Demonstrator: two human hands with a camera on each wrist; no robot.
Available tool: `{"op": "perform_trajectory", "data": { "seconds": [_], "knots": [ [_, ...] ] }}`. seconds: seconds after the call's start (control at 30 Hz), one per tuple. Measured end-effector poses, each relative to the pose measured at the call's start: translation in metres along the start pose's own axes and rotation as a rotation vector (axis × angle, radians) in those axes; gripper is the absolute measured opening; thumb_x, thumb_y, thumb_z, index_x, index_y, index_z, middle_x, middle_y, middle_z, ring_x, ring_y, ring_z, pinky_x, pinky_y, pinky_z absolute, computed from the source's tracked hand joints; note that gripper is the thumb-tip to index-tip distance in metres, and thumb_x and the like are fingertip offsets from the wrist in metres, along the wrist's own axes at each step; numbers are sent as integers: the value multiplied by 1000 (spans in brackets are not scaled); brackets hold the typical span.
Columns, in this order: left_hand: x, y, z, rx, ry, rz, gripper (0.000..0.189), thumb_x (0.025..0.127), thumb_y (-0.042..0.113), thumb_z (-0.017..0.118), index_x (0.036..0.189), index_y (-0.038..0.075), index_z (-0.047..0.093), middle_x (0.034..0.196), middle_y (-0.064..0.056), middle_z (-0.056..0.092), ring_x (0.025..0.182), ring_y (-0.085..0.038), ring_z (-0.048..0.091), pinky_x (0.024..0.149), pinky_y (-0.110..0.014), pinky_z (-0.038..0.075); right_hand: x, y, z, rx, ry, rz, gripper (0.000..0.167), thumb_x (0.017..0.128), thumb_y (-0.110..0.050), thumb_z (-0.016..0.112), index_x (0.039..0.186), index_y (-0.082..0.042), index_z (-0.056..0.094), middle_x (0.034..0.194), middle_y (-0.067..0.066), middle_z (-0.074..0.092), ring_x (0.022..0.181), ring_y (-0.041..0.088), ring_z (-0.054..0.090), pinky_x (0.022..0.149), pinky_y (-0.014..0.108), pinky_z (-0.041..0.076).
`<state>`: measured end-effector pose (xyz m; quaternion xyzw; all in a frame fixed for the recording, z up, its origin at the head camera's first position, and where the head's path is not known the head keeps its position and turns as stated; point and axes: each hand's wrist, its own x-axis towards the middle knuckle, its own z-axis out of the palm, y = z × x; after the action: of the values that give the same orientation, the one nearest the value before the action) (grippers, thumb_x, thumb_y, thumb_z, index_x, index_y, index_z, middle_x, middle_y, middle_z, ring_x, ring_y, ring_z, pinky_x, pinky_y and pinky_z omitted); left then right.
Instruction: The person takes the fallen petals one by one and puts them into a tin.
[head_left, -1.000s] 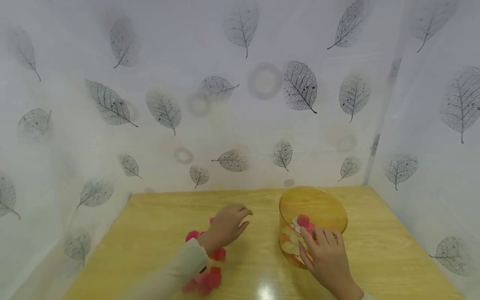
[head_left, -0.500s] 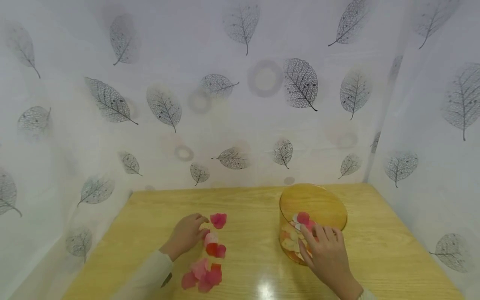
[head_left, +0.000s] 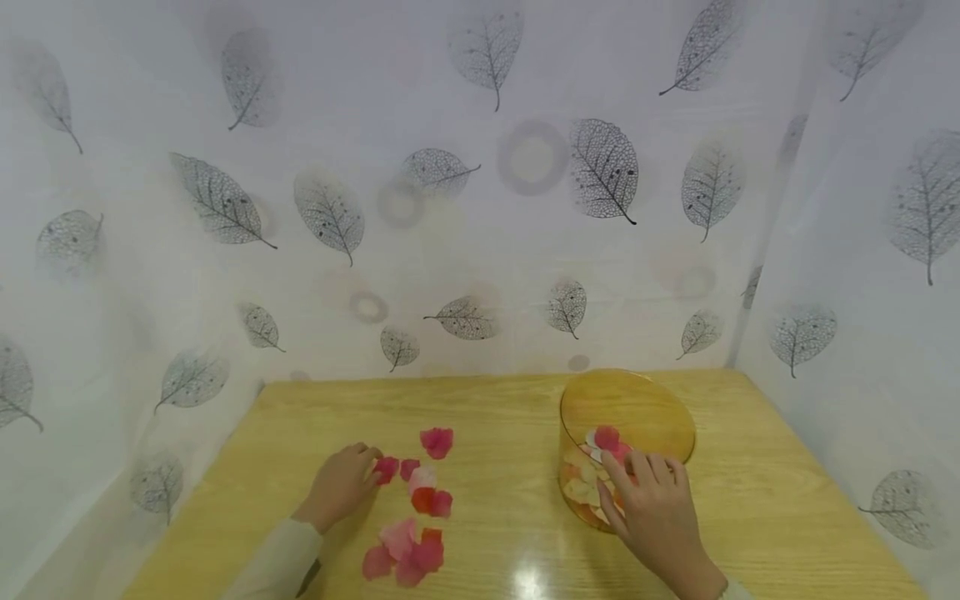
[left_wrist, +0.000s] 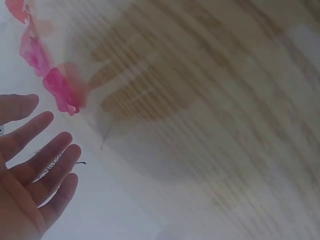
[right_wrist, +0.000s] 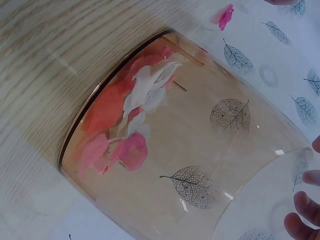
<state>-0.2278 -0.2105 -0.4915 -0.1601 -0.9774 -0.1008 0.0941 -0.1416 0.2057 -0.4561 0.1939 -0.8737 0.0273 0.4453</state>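
My left hand [head_left: 343, 485] is low over the left side of the table, fingertips right at a dark pink petal [head_left: 387, 469]. In the left wrist view its fingers are spread and hold nothing, beside a bright pink petal [left_wrist: 60, 91]. To the right stands a see-through amber container [right_wrist: 190, 145] with a slanted opening. Pink, red and white petals [right_wrist: 146, 85] lie in its bottom. My right hand [head_left: 654, 510] is at the container's near side, overlapping its rim in the head view. Its fingers are relaxed by the opening, gripping nothing visible.
Several loose petals lie in a rough column left of centre: a pink one [head_left: 437, 442] at the back, red and pale ones mid-way, and a pink cluster [head_left: 408, 552] in front. A leaf-printed white sheet [head_left: 465, 250] walls the wooden table [head_left: 502, 467] behind and at the sides.
My left hand has moved left and toward me from over the petals, uncovering several of them. The right hand and container stay in place.
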Motion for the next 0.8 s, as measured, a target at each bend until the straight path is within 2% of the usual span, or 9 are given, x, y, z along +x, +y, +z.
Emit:
{"op": "perform_trajectory", "data": {
  "seconds": [0.23,0.43,0.6,0.8],
  "knots": [
    [0,0,4,6,-27,-4,21,77,15,75,95,7,67,86,-7,65,77,-21,62,73,-39,53,0,0,0,1,4,1,51,98,-43,26,96,-10,65,74,5,47,67,23,43,70,43,38],
    [9,1,11,-2,-48,10,24,75,15,77,95,9,66,84,-4,63,75,-18,58,73,-35,53,0,1,2,12,25,-5,50,98,-41,27,95,-9,66,74,5,47,67,24,43,69,43,37],
    [13,0,16,3,-16,55,22,71,12,79,88,8,66,79,-4,62,71,-18,58,68,-36,52,-1,0,3,3,27,-9,52,98,-42,26,96,-10,66,74,5,47,67,23,43,69,43,37],
    [19,1,19,-3,11,53,11,75,8,75,83,7,67,73,-3,62,65,-18,57,65,-36,51,-1,0,2,8,22,-5,51,98,-42,26,96,-10,66,74,5,47,67,24,42,69,43,37]
  ]
}}
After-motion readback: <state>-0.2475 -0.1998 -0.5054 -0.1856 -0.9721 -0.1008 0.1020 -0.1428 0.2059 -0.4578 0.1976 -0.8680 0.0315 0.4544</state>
